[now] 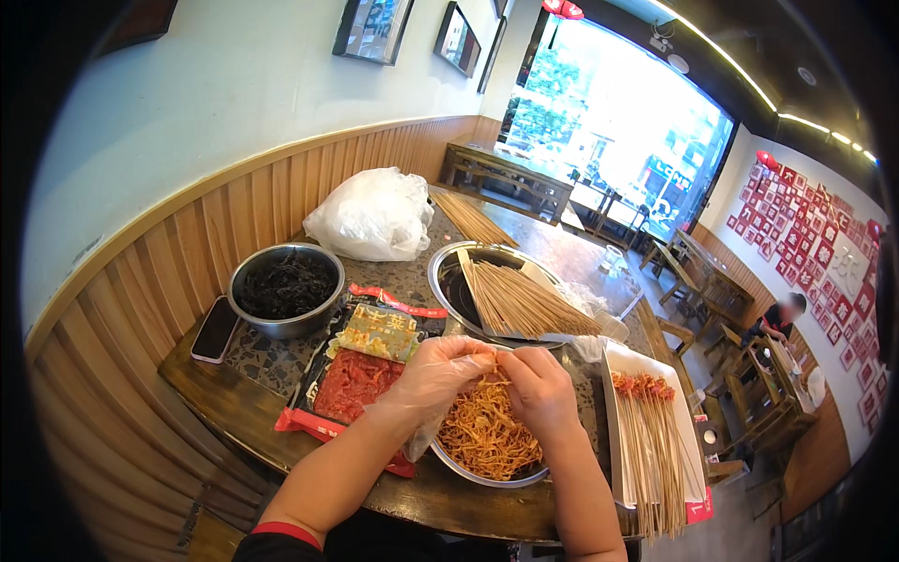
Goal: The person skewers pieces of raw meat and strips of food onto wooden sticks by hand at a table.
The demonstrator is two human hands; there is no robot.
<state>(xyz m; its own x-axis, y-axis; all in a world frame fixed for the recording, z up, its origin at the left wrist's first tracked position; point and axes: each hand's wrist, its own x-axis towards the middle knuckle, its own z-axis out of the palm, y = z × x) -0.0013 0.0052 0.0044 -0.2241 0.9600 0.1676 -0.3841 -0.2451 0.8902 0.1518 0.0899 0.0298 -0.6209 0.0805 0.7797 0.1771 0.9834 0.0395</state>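
Observation:
Over a metal bowl (pixel 484 481) of orange-brown shredded food (pixel 484 432), my two hands meet at the fingertips. A clear plastic glove covers my left hand (pixel 442 369); my right hand (pixel 541 386) looks bare. Between the pinched fingers shows a small reddish bit of food (pixel 491 357), mostly hidden by them. Left of the bowl lies an opened black-and-red package (pixel 309 372) carrying raw red sliced meat (pixel 355 383) and a printed sachet (pixel 376 332). On the right, a white tray (pixel 692 449) holds several wooden skewers (pixel 650 449) with reddish food at their far ends.
A steel bowl of dark shredded food (pixel 288 284) stands beside a smartphone (pixel 214 330). Behind are a white plastic bag (pixel 376 214) and bare skewers (pixel 527 298) over a round steel-rimmed pan (pixel 442 263). More skewers (pixel 474 218) lie farther back. A person (pixel 776 319) sits at another table.

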